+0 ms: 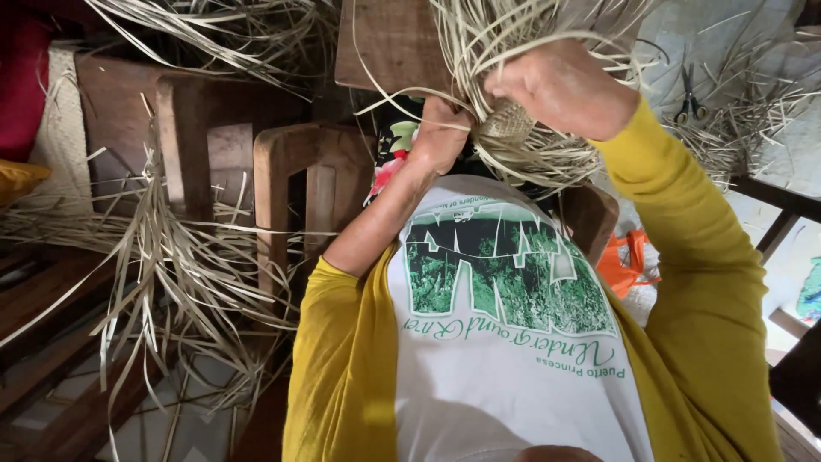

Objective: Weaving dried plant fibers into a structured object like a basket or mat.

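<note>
- Upper centre of frame: small woven piece (506,124) w/ loose pale strips fanning out is held up in front of the chest, between both hands.
- Left hand (441,135): closed in a fist on strips just left of the woven piece.
- Right hand (560,85): curled over the top of the piece, strips gripped; fingertips hidden.
- Left side: wooden chair (291,184) draped w/ more strips (184,265).
- Upper right: scissors (689,96) seen on a grey surface among strips.
</note>
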